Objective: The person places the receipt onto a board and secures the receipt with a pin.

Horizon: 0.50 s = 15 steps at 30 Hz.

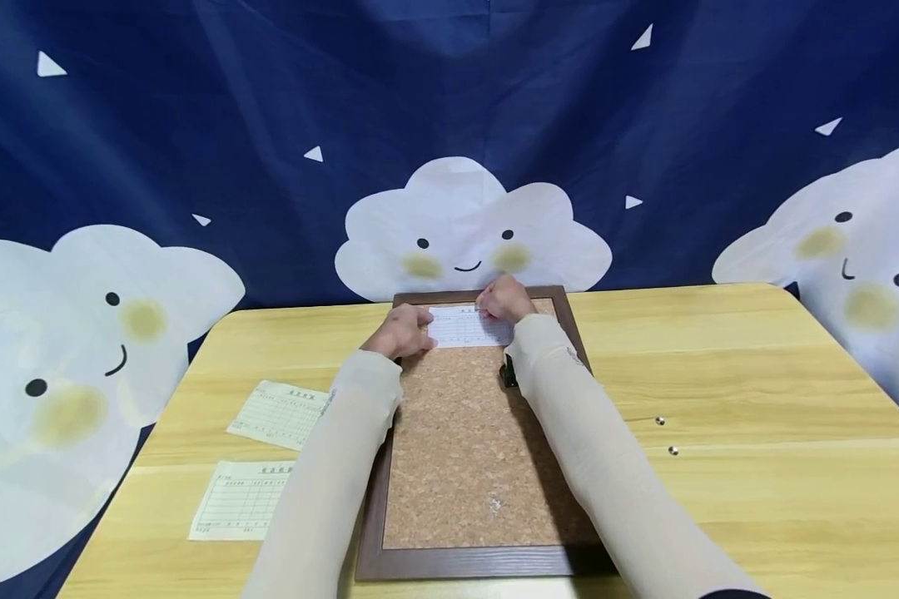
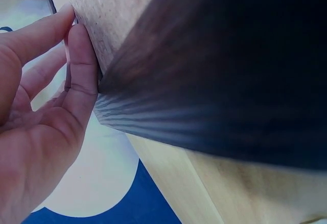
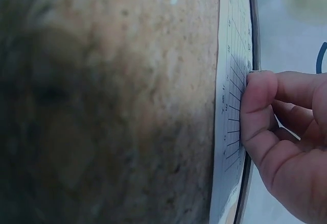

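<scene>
A white printed form slip (image 1: 460,330) with a ruled grid lies at the top of a cork board (image 1: 468,433) in a dark brown frame. My left hand (image 1: 403,331) presses the slip's left edge, its thumb and index finger apart and fairly straight. At the slip's top edge, my right hand (image 1: 505,299) pinches a small metal thumbtack against the paper. In the right wrist view only a sliver of that thumbtack (image 3: 254,72) shows at the fingertips. The left wrist view shows the left hand (image 2: 56,91) at the board's edge, with the slip mostly hidden.
Two pale green form slips, an upper slip (image 1: 273,413) and a lower slip (image 1: 240,502), lie left of the board, partly behind the left sleeve. Two silver thumbtacks, one thumbtack (image 1: 660,421) and another thumbtack (image 1: 673,450), lie on the wooden table (image 1: 779,374) to the right. A cloud-print curtain (image 1: 487,91) hangs behind.
</scene>
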Tool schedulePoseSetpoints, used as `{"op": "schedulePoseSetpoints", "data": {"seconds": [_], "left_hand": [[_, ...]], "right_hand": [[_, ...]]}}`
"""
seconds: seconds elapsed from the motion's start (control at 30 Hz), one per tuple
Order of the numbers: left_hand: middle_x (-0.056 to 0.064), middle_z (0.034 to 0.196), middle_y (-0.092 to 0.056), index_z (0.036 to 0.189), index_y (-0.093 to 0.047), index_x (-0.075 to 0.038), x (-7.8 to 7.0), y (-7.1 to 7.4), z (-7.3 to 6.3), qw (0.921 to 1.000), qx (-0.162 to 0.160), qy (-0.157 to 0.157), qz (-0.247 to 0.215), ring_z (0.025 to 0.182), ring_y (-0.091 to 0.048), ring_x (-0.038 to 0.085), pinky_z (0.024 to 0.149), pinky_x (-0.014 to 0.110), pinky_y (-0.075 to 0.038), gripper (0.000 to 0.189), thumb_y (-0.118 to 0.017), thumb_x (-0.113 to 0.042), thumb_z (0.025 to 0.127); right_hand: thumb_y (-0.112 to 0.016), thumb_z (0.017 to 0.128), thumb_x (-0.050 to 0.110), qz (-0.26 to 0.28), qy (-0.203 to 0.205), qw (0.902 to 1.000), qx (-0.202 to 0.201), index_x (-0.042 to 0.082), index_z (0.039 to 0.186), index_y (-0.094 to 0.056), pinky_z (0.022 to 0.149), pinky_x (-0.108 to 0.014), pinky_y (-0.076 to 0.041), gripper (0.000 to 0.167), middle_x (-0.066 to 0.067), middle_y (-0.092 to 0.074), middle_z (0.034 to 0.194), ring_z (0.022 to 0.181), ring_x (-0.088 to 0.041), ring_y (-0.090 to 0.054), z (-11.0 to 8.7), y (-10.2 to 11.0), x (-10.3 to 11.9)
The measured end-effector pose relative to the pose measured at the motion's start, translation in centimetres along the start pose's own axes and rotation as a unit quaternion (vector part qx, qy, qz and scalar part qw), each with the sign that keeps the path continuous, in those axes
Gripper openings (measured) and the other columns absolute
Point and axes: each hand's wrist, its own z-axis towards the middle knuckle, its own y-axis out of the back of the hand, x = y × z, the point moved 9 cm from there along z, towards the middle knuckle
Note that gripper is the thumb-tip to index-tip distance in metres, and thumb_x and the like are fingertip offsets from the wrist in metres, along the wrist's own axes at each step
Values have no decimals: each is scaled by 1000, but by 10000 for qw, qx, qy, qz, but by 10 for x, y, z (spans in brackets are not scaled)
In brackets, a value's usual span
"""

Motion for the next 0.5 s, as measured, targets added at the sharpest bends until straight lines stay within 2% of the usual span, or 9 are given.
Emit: {"op": "schedulePoseSetpoints", "data": {"seconds": [0.3, 0.5], "left_hand": [[13, 148, -50, 141, -56, -3, -1, 1, -1, 10000, -13, -81, 16, 138, -42, 24, 114, 37, -32, 53, -73, -9, 91], [12, 148, -50, 141, -56, -3, -1, 1, -1, 10000, 0, -36, 1, 137, -43, 24, 114, 37, -33, 53, -72, -8, 92]], "right_hand": [[-59, 96, 8, 15, -130, 9999, -2, 0, 91, -75, 62, -20, -44, 19, 2, -60, 64, 58, -9, -55, 3, -3, -2], [-59, 96, 7, -94, -238, 9997, 24, 2, 91, -75, 61, -19, -44, 18, 1, -63, 69, 58, -8, -56, 4, -3, -3]]}}
